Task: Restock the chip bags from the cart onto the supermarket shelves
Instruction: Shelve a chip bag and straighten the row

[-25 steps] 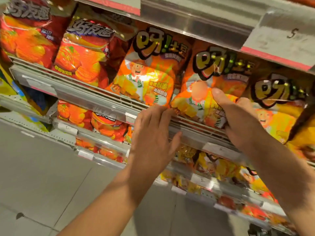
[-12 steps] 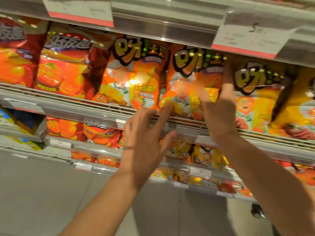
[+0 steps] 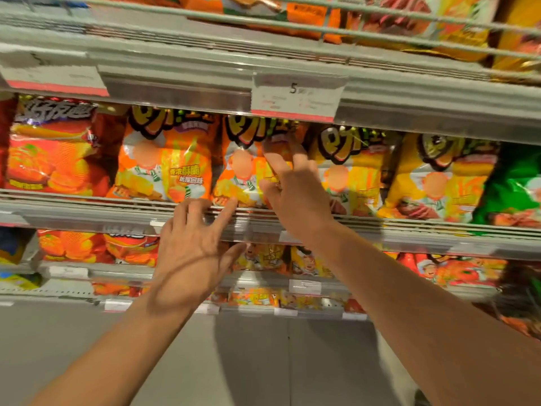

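Since half a second earlier, the right hand [image 3: 292, 189] — fingers spread — had slid left onto the middle orange chip bag [image 3: 248, 165]; the left hand [image 3: 193, 247], splayed, stayed at the metal shelf [image 3: 87, 212] — grey floor [image 3: 263, 361] below.

Glossy plastic film covers the orange chip bag [image 3: 243, 171] under the right hand's fingers [image 3: 276, 164], its crinkled surface catching bright glare. The same shiny, wrinkled wrap shows on the orange bag [image 3: 164, 165] just left of those fingers, the yellow bags [image 3: 351, 174] just right of them, and the green bag [image 3: 512, 189] far to the right. Beneath the left hand's fingers [image 3: 225, 215] runs the shelf edge [image 3: 87, 212], smooth pale-grey painted metal with a dull sheen and a ribbed front strip. Above both hands, a matt paper price label [image 3: 295, 96] sits behind a clear, faintly reflective plastic holder. Thin coated wire rails [image 3: 263, 23] line the upper shelf. The floor [image 3: 263, 361] below looks smooth, matt grey.
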`<state>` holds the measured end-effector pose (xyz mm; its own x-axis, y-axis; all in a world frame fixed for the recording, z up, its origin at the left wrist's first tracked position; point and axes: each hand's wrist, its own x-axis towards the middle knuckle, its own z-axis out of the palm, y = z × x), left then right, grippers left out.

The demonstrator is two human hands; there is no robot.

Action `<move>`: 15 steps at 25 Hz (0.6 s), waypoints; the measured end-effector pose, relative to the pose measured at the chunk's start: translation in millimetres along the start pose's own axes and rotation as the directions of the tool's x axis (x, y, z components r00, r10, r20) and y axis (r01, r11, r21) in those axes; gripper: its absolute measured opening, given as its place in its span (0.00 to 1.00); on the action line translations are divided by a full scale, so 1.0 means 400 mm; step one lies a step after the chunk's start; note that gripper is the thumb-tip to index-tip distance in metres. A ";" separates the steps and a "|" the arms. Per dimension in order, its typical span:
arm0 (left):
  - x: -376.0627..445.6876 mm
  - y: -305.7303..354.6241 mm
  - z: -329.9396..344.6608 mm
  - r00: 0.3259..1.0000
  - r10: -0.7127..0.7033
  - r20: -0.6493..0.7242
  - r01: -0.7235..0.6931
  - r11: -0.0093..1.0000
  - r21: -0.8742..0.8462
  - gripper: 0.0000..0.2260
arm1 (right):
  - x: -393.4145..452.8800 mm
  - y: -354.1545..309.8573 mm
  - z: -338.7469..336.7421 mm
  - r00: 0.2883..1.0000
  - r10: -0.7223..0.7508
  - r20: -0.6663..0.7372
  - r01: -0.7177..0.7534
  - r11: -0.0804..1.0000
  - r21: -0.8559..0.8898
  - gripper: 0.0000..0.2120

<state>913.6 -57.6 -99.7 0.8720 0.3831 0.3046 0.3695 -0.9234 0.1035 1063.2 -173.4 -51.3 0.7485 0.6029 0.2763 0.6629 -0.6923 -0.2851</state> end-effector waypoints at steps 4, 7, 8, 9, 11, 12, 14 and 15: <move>-0.005 0.013 0.006 0.999 -0.018 0.029 0.019 0.999 -0.036 0.35 | -0.030 0.028 -0.030 0.997 -0.059 0.042 0.056 0.997 0.060 0.31; -0.011 0.034 0.001 0.994 -0.063 0.091 0.070 0.995 -0.074 0.37 | -0.134 0.076 -0.055 0.990 -0.138 -0.022 0.139 0.982 0.127 0.32; -0.019 0.050 -0.003 0.996 -0.051 0.074 0.059 0.992 -0.112 0.36 | -0.170 0.097 -0.065 0.989 -0.142 -0.029 0.144 0.978 0.150 0.32; -0.032 0.074 -0.006 0.999 -0.021 0.035 0.027 0.987 -0.161 0.33 | -0.203 0.121 -0.078 0.991 -0.131 -0.028 0.134 0.975 0.175 0.31; -0.068 0.154 -0.010 0.998 0.057 -0.016 -0.059 0.964 -0.259 0.31 | -0.265 0.186 -0.123 0.997 -0.072 -0.022 0.075 0.972 0.222 0.31; -0.082 0.216 -0.011 0.995 0.098 -0.010 -0.096 0.945 -0.313 0.31 | -0.303 0.238 -0.154 0.999 -0.030 -0.024 0.034 0.971 0.238 0.31; -0.096 0.349 -0.013 0.986 0.166 0.016 -0.148 0.914 -0.377 0.28 | -0.391 0.355 -0.223 0.998 0.030 -0.052 -0.018 0.974 0.225 0.29; -0.095 0.422 -0.015 0.978 0.204 0.031 -0.176 0.901 -0.398 0.27 | -0.440 0.420 -0.262 0.995 0.065 -0.082 -0.047 0.978 0.205 0.28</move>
<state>940.8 -228.2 -88.1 0.9385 0.1869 0.2902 0.0521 -0.9078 0.4162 1040.7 -437.3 -51.7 0.7858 0.5222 0.3313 0.6169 -0.6241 -0.4796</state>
